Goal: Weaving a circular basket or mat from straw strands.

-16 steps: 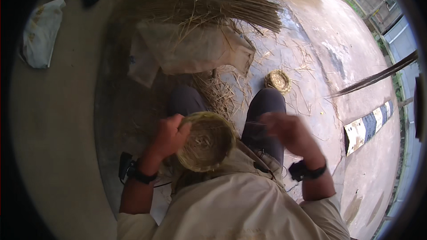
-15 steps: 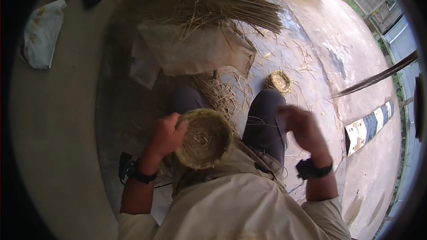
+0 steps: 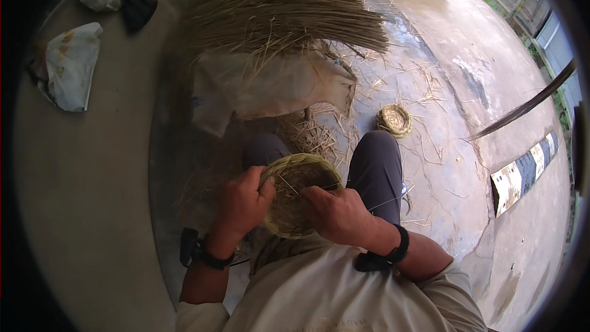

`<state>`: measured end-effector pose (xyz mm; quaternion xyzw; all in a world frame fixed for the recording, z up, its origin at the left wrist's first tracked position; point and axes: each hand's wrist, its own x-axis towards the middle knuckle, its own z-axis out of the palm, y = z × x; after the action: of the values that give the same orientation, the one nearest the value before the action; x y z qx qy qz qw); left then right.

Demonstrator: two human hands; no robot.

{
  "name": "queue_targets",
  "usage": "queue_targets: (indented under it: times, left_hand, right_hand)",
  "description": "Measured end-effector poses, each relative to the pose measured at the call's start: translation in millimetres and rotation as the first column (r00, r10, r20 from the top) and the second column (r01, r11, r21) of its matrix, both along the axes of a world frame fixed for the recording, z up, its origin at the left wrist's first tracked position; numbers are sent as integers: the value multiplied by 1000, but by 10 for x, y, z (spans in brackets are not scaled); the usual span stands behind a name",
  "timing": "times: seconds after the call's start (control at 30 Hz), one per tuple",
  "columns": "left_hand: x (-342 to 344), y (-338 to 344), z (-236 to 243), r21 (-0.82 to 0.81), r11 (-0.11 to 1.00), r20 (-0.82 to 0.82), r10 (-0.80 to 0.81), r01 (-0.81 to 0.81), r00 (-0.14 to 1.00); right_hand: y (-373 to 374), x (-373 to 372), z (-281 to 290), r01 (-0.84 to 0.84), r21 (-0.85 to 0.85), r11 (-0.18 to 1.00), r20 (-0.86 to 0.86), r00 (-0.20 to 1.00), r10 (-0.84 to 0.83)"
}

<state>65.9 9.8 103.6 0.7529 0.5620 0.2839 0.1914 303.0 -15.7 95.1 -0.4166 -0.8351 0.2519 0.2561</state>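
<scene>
A round, shallow basket [image 3: 284, 216] woven of straw, its rim yellow-green, is held over my lap with the opening facing up. My left hand [image 3: 244, 201] is closed on its left rim, thumb toward the inside. At the right side of the opening, my right hand [image 3: 337, 214] is pinched around a thin strand and covers part of the basket. A fine pale length slants from those fingertips toward the left rim; more of it trails out right of the hand, over my knee. Whether a needle is on it, I cannot tell.
Ahead stands a big bundle of straw stalks [image 3: 289, 15] behind a low cloth-covered support [image 3: 270, 83]. A smaller woven basket [image 3: 394, 120] sits on the ground beyond my right knee, among loose straw [image 3: 316, 138]. White plastic bags [image 3: 75, 64] lie far left.
My right hand has come in from the far right to the basket's opening. Basket and left hand appear slightly farther right, as the whole view has shifted.
</scene>
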Motion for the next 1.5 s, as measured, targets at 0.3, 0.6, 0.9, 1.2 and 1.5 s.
queue_targets:
  times: [0.3, 0.6, 0.9, 1.2, 1.5]
  left_hand:
    - [101, -28, 2, 64, 997, -9, -37, 37, 999]
    - [238, -161, 68, 86, 995, -168, -38, 53, 985]
    - [45, -5, 157, 189, 976, -296, -48, 108, 954]
    - [154, 7, 246, 244, 874, -473, -271, 420, 839]
    - [258, 7, 176, 262, 826, -415, -371, 499, 831]
  right_hand:
    - [-10, 21, -19, 35, -30, 999, -24, 999, -35]
    - [193, -186, 5, 39, -44, 998, -265, 963, -49]
    - [129, -96, 84, -80, -154, 985, -187, 981, 51]
    - [497, 1, 437, 90, 221, 971, -67, 995, -77]
    - [883, -51, 481, 115, 35, 993, -211, 972, -105]
